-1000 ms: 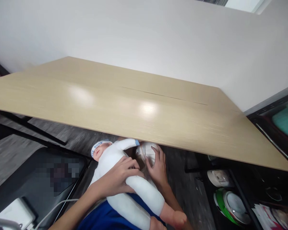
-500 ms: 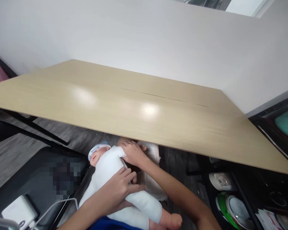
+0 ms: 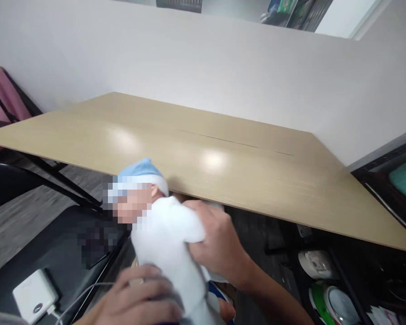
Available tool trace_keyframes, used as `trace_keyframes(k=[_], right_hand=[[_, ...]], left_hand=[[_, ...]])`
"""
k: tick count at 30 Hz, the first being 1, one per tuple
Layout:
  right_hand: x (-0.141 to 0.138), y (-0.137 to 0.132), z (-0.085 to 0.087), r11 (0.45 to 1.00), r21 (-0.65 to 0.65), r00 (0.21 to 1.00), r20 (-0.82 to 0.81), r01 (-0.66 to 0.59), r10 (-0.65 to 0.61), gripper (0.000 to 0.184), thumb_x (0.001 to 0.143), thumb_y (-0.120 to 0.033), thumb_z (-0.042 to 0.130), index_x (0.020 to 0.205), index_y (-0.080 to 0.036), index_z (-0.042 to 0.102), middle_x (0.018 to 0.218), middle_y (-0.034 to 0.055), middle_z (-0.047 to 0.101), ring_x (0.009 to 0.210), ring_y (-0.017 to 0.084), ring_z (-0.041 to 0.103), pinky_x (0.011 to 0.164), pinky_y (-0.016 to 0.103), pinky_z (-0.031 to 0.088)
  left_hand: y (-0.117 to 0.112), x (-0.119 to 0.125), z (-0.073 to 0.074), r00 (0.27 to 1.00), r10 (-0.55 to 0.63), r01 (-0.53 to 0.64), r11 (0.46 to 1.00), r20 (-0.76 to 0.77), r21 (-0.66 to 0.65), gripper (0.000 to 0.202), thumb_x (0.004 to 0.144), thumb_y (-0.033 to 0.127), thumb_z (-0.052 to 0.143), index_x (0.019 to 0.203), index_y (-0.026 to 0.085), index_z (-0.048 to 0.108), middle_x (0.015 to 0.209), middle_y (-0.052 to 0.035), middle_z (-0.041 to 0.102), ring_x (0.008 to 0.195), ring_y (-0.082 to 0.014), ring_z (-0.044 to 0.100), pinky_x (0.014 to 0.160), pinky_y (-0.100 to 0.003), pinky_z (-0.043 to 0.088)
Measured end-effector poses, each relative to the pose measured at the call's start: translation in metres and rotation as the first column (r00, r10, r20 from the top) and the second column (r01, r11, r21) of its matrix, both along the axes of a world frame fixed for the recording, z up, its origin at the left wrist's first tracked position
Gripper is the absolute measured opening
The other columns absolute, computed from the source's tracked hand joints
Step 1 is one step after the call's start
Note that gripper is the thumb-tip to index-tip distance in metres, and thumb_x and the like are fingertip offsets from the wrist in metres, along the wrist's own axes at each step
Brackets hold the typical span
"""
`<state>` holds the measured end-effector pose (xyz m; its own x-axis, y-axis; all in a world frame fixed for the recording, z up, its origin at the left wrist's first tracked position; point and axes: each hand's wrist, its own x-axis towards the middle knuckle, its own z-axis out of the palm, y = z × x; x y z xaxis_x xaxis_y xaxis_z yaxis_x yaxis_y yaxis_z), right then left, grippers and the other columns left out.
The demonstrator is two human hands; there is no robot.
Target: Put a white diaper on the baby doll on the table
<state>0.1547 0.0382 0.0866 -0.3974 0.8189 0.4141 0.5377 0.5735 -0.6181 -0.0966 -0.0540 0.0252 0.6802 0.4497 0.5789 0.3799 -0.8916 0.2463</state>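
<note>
From where I'm standing, the person's right grip (image 3: 219,239) is clasping the white-suited doll (image 3: 171,243) by its arm. The left grip (image 3: 142,293) is lying against the doll's lower side; how firmly it is closing there, I can't tell. The doll is leaning between both grips, its blue-and-white cap (image 3: 142,174) showing beyond them, overlapping the near edge of the worktop (image 3: 257,171). Left of the left grip, a white device (image 3: 34,293) is sitting on a black chair (image 3: 50,248).
</note>
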Motion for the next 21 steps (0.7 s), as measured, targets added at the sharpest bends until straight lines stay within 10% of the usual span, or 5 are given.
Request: trace_keyframes(k=[3, 6, 11, 21], right_hand=[[0.033, 0.001, 0.018, 0.977, -0.078, 0.962, -0.177, 0.196, -0.207, 0.050, 0.071, -0.018, 0.054, 0.116, -0.030, 0.072, 0.096, 0.0002, 0.079, 0.081, 0.025, 0.071, 0.079, 0.035, 0.058], [0.054, 0.011, 0.023, 0.932, -0.203, 0.879, -0.322, 0.299, -0.352, 0.041, 0.072, -0.021, 0.053, 0.107, -0.027, 0.074, 0.086, -0.0010, 0.074, 0.076, 0.022, 0.066, 0.069, 0.029, 0.054], [0.074, 0.039, 0.013, 0.866, -0.286, 0.798, -0.348, 0.410, -0.492, 0.036, 0.075, -0.027, 0.056, 0.107, -0.025, 0.073, 0.089, 0.0010, 0.075, 0.075, 0.022, 0.065, 0.060, 0.028, 0.049], [0.161, 0.097, -0.020, 0.858, 0.219, 0.791, 0.333, 0.465, -0.513, 0.020, 0.094, -0.041, 0.061, 0.103, -0.027, 0.072, 0.097, 0.0072, 0.081, 0.088, 0.030, 0.075, 0.068, 0.035, 0.047]], left_hand=[[0.029, -0.018, -0.004, 0.866, 0.420, -0.436, 0.900, 0.273, 0.000, 0.047, 0.100, 0.037, 0.069, 0.145, 0.046, 0.061, 0.125, -0.0031, 0.072, 0.121, -0.0319, 0.067, 0.112, -0.058, 0.054], [0.076, -0.012, 0.001, 0.779, 0.593, -0.543, 0.801, 0.204, -0.254, 0.075, 0.090, 0.045, 0.082, 0.156, 0.037, 0.048, 0.149, -0.0117, 0.060, 0.138, -0.0406, 0.059, 0.115, -0.063, 0.052], [0.153, 0.013, 0.023, 0.943, 0.331, -0.274, 0.700, -0.041, -0.659, 0.067, 0.093, 0.052, 0.078, 0.150, 0.030, 0.052, 0.145, -0.0078, 0.070, 0.127, -0.0335, 0.070, 0.107, -0.045, 0.058], [0.259, 0.017, 0.040, 0.954, 0.223, -0.299, 0.758, -0.200, -0.580, 0.071, 0.090, 0.064, 0.079, 0.147, 0.026, 0.060, 0.139, -0.0097, 0.076, 0.119, -0.0351, 0.073, 0.095, -0.041, 0.055]])
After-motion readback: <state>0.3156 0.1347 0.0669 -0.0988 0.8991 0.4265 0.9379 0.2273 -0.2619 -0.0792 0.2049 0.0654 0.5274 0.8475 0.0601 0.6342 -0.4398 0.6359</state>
